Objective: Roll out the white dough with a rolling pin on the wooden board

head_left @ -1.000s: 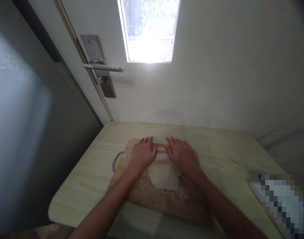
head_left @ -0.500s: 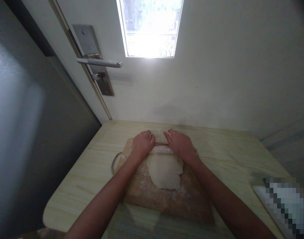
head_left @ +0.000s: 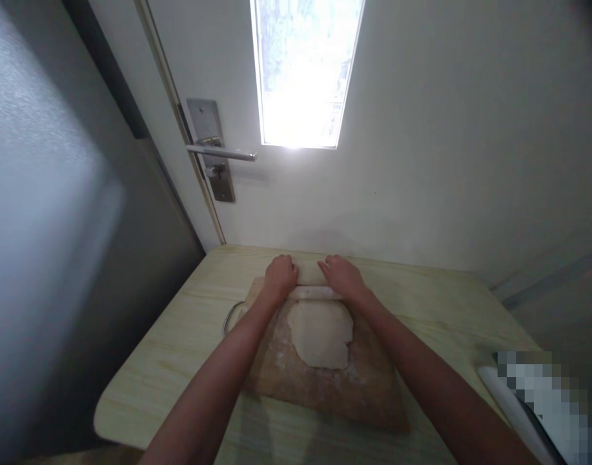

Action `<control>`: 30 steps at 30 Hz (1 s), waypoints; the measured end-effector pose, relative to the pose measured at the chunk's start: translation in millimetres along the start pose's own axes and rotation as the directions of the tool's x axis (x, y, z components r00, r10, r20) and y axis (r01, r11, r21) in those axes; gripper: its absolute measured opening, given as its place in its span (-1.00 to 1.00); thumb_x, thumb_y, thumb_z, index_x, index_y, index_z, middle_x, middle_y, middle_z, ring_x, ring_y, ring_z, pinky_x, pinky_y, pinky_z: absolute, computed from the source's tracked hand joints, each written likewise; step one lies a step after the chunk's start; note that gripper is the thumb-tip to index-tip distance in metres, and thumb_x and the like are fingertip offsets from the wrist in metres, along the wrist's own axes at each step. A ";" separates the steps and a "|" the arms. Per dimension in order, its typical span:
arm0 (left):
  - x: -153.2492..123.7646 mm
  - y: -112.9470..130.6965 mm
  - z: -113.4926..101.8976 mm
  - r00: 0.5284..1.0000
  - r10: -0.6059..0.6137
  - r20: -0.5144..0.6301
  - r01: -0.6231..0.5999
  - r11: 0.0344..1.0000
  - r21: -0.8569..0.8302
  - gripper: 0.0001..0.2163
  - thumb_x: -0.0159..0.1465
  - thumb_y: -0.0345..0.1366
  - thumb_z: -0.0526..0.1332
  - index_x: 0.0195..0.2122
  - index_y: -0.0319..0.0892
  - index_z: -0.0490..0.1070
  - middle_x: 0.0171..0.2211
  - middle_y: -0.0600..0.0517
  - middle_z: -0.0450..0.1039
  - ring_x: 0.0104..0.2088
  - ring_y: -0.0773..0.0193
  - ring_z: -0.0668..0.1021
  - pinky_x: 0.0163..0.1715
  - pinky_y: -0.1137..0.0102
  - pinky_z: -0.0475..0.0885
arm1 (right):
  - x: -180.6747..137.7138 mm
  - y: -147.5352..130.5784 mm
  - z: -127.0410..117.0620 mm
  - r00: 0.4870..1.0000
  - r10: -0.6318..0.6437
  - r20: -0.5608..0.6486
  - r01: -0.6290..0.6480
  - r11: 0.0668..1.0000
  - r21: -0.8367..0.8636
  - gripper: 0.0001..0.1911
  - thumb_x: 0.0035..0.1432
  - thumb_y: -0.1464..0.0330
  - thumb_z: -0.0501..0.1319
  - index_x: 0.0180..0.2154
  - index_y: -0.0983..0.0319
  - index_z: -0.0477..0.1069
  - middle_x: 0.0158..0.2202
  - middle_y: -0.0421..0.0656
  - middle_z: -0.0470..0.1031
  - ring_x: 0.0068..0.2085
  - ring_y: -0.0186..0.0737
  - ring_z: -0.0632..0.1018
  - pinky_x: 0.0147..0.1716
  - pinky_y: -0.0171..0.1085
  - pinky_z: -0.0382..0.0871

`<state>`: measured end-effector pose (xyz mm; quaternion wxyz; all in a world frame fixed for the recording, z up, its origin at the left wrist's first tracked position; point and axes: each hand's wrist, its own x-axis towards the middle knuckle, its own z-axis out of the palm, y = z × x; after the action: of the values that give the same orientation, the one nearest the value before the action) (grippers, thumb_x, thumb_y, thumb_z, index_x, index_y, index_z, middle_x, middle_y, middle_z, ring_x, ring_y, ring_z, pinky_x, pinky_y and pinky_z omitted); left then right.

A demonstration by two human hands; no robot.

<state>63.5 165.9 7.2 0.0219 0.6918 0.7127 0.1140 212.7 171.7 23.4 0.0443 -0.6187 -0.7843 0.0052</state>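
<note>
A pale, flattened sheet of dough [head_left: 321, 334] with an uneven edge and a small notch on its right lies on a floured wooden cutting board [head_left: 325, 394]. Just past the dough's far edge, a light rolling pin [head_left: 316, 293] lies crosswise. My left hand [head_left: 281, 276] is closed over the pin's left end, fingers curled. Over its right end rests my right hand [head_left: 343, 276], closed too, with the thumb side towards the middle. Both hands cover the ends of the pin.
The board lies on a light wood-grain table [head_left: 164, 361] and has a metal handle [head_left: 230, 316] at its left. Behind stands a white door with a lever handle [head_left: 223, 152] and a bright window [head_left: 305, 77]. A blurred-out object [head_left: 542, 400] sits at the right.
The rolling pin has moved slightly away from me, off the dough's far edge, both hands going with it. My view has tilted up and shifted to the left.
</note>
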 end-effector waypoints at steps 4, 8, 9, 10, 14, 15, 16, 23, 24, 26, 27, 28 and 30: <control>-1.3 1.0 -2.2 1.000 -0.024 -0.019 0.024 1.000 0.008 -0.74 0.16 -0.35 -0.08 -0.29 -0.25 0.37 -0.27 -0.13 0.42 -0.22 0.21 0.45 -0.27 0.42 0.30 | -5.6 -4.6 -4.6 0.997 0.004 -0.072 -0.005 1.000 -0.015 -0.58 0.21 0.24 -0.23 -0.21 0.30 0.31 -0.19 -0.01 0.38 -0.14 -0.22 0.38 -0.22 -0.32 0.18; -7.9 0.9 -2.8 0.999 -0.034 -0.022 0.034 0.999 0.013 -0.74 0.16 -0.34 -0.08 -0.29 -0.26 0.37 -0.29 -0.14 0.42 -0.24 0.21 0.46 -0.30 0.42 0.31 | -15.5 -7.5 -7.0 0.995 0.005 -0.099 -0.007 1.000 -0.021 -0.60 0.21 0.28 -0.22 -0.24 0.30 0.32 -0.22 -0.02 0.41 -0.17 -0.25 0.40 -0.24 -0.33 0.19; -10.8 0.7 -3.4 0.999 -0.031 -0.016 0.031 0.999 0.014 -0.74 0.16 -0.34 -0.07 -0.30 -0.26 0.37 -0.30 -0.15 0.43 -0.25 0.21 0.46 -0.31 0.42 0.31 | -19.2 -8.1 -7.4 0.995 0.004 -0.101 -0.006 1.000 -0.021 -0.60 0.21 0.27 -0.21 -0.26 0.30 0.33 -0.24 -0.02 0.41 -0.19 -0.25 0.41 -0.25 -0.33 0.20; -14.4 0.5 -4.4 1.000 -0.024 -0.010 0.024 1.000 0.016 -0.75 0.16 -0.33 -0.07 -0.31 -0.27 0.37 -0.31 -0.15 0.43 -0.26 0.21 0.46 -0.32 0.43 0.31 | -23.7 -8.9 -7.8 0.995 0.001 -0.102 -0.003 1.000 -0.020 -0.59 0.21 0.27 -0.22 -0.27 0.30 0.34 -0.26 -0.03 0.42 -0.21 -0.25 0.42 -0.27 -0.33 0.20; -36.8 0.8 -12.3 0.999 0.044 0.000 -0.044 0.999 0.029 -0.72 0.18 -0.30 -0.10 -0.31 -0.28 0.36 -0.29 -0.14 0.42 -0.23 0.20 0.44 -0.28 0.39 0.30 | -51.1 -14.8 -8.0 0.994 -0.030 -0.108 0.028 0.999 -0.017 -0.56 0.19 0.23 -0.21 -0.31 0.27 0.37 -0.32 -0.05 0.45 -0.28 -0.22 0.45 -0.31 -0.29 0.22; -44.0 1.2 -14.5 0.998 0.064 -0.001 -0.064 0.997 0.033 -0.72 0.20 -0.29 -0.11 -0.30 -0.27 0.35 -0.28 -0.14 0.41 -0.21 0.20 0.43 -0.26 0.38 0.29 | -59.9 -16.9 -7.4 0.993 -0.042 -0.111 0.041 0.999 -0.016 -0.56 0.19 0.23 -0.21 -0.32 0.27 0.38 -0.33 -0.06 0.46 -0.28 -0.21 0.45 -0.29 -0.27 0.22; -51.7 1.7 -16.2 0.997 0.081 -0.004 -0.081 0.996 0.038 -0.71 0.20 -0.27 -0.12 -0.27 -0.27 0.34 -0.27 -0.13 0.41 -0.18 0.20 0.42 -0.23 0.37 0.28 | -69.0 -19.0 -6.5 0.992 -0.055 -0.114 0.053 0.998 -0.016 -0.56 0.19 0.24 -0.21 -0.32 0.26 0.38 -0.32 -0.06 0.46 -0.28 -0.20 0.45 -0.26 -0.25 0.22; -101.4 3.9 -13.4 0.981 0.146 -0.125 -0.134 0.986 0.102 -0.66 0.23 -0.26 -0.17 -0.06 -0.22 0.22 -0.03 -0.14 0.26 0.03 0.13 0.24 0.01 0.12 0.02 | -115.0 -25.4 5.1 0.967 -0.125 -0.221 0.130 0.992 0.005 -0.61 0.19 0.28 -0.18 -0.07 0.26 0.27 -0.05 -0.04 0.34 -0.03 -0.16 0.31 -0.07 -0.16 0.08; -105.5 5.0 -12.6 0.979 0.150 -0.139 -0.135 0.985 0.109 -0.66 0.23 -0.26 -0.18 -0.05 -0.22 0.22 -0.02 -0.13 0.25 0.03 0.12 0.23 0.02 0.10 0.00 | -117.0 -25.1 6.8 0.964 -0.130 -0.230 0.135 0.991 0.009 -0.61 0.18 0.29 -0.17 -0.05 0.26 0.26 -0.03 -0.04 0.32 -0.01 -0.15 0.29 -0.05 -0.15 0.07; -110.1 8.9 -11.3 0.979 0.147 -0.143 -0.131 0.985 0.113 -0.65 0.23 -0.28 -0.18 -0.04 -0.21 0.22 -0.01 -0.11 0.25 0.04 0.12 0.23 0.02 0.09 -0.01 | -118.1 -24.2 9.1 0.963 -0.138 -0.231 0.145 0.989 0.013 -0.61 0.18 0.29 -0.15 -0.03 0.26 0.24 -0.01 -0.05 0.30 0.01 -0.14 0.27 -0.04 -0.13 0.05; -110.7 11.8 -10.8 0.980 0.146 -0.138 -0.131 0.985 0.111 -0.65 0.23 -0.28 -0.18 -0.04 -0.21 0.22 -0.01 -0.11 0.25 0.04 0.13 0.23 0.02 0.10 0.00 | -117.8 -23.8 9.5 0.962 -0.142 -0.232 0.149 0.989 0.015 -0.61 0.17 0.29 -0.14 -0.02 0.25 0.23 0.00 -0.06 0.30 0.01 -0.14 0.27 -0.04 -0.13 0.04; -110.2 15.1 -10.2 0.980 0.149 -0.133 -0.135 0.985 0.107 -0.65 0.23 -0.28 -0.18 -0.04 -0.21 0.22 0.00 -0.10 0.25 0.04 0.13 0.24 0.02 0.11 0.01 | -116.9 -23.4 9.4 0.962 -0.142 -0.235 0.150 0.989 0.016 -0.61 0.17 0.29 -0.14 -0.01 0.25 0.22 0.00 -0.06 0.30 0.01 -0.14 0.27 -0.04 -0.13 0.04; -106.7 22.0 -8.4 0.979 0.154 -0.130 -0.143 0.985 0.095 -0.65 0.23 -0.28 -0.18 -0.03 -0.21 0.22 0.02 -0.09 0.22 0.03 0.14 0.25 0.01 0.14 0.04 | -114.4 -23.1 8.2 0.961 -0.138 -0.241 0.146 0.989 0.017 -0.60 0.18 0.30 -0.16 0.00 0.25 0.20 -0.02 -0.06 0.31 -0.01 -0.14 0.29 -0.04 -0.14 0.05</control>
<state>87.9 59.4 6.1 -0.0652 0.7340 0.6630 0.1320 216.0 55.6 9.5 0.1495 -0.5560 -0.8155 -0.0590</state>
